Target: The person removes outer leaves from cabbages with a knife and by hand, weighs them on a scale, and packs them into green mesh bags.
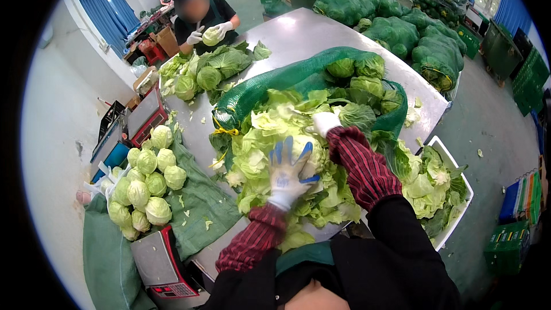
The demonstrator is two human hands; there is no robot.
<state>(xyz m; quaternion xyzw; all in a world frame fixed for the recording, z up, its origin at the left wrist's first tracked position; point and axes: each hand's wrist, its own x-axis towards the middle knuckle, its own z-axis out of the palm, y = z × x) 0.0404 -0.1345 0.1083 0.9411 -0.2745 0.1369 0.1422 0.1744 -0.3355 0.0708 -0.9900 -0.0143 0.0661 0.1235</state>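
Observation:
My left hand [288, 172], in a white glove with blue fingertips, lies with spread fingers on the near left side of a pale green cabbage head [316, 153]. At the far side of that head is my right hand [325, 124], in a white glove; its fingers are partly hidden, and whether they grip anything cannot be told. Loose cabbage leaves [262, 137] heap around both hands. Behind the heap, a green mesh sack [275, 78] lies with its mouth apart, holding several cabbages [370, 86]. Yellow string [226, 131] is tied at its left end.
Trimmed cabbages [146, 181] are piled at left, above a red-edged scale [157, 262]. A white bin [462, 189] of leaves stands at right. Across the metal table [297, 26], a co-worker [206, 17] in white gloves holds a cabbage. Full mesh sacks [391, 34] lie beyond.

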